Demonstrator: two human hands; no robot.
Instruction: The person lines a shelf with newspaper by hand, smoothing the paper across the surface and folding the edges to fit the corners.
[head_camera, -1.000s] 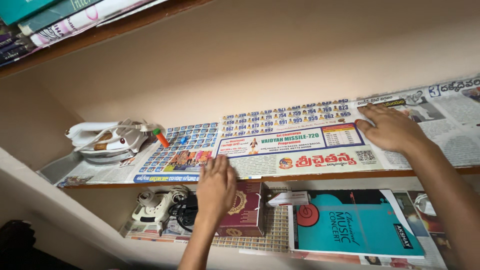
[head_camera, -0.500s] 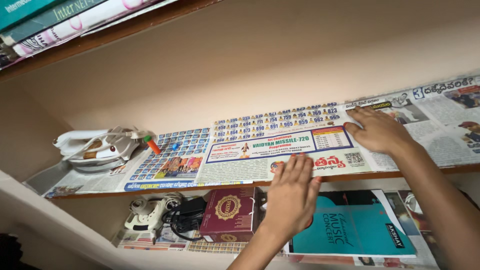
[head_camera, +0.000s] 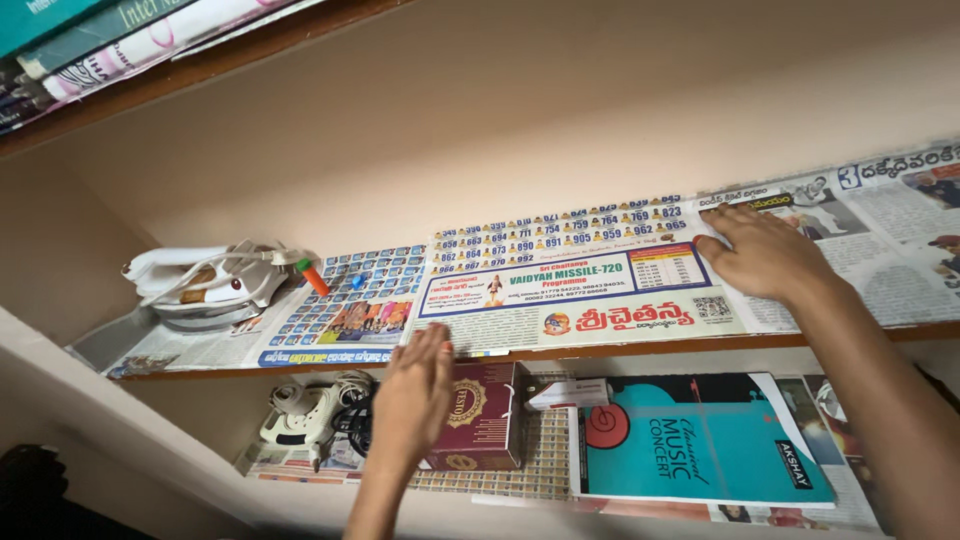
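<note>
A newspaper sheet (head_camera: 560, 290) lines the middle shelf. My right hand (head_camera: 765, 255) lies flat on it towards the right, palm down, fingers spread, holding nothing. My left hand (head_camera: 415, 395) reaches up from below, its fingertips touching the newspaper's front edge at the wooden shelf lip (head_camera: 620, 350), in front of a maroon box (head_camera: 485, 415) on the lower shelf.
A white clothes iron (head_camera: 205, 285) with its cord sits at the shelf's left end, an orange marker (head_camera: 312, 277) beside it. Below lie a white corded device (head_camera: 305, 410), a teal book (head_camera: 700, 440) and a small white box (head_camera: 570, 393). Books (head_camera: 110, 35) line the top shelf.
My left hand slid right along the shelf's front edge, then back left to the sheet's left part. My right hand stayed pressed on the newspaper.
</note>
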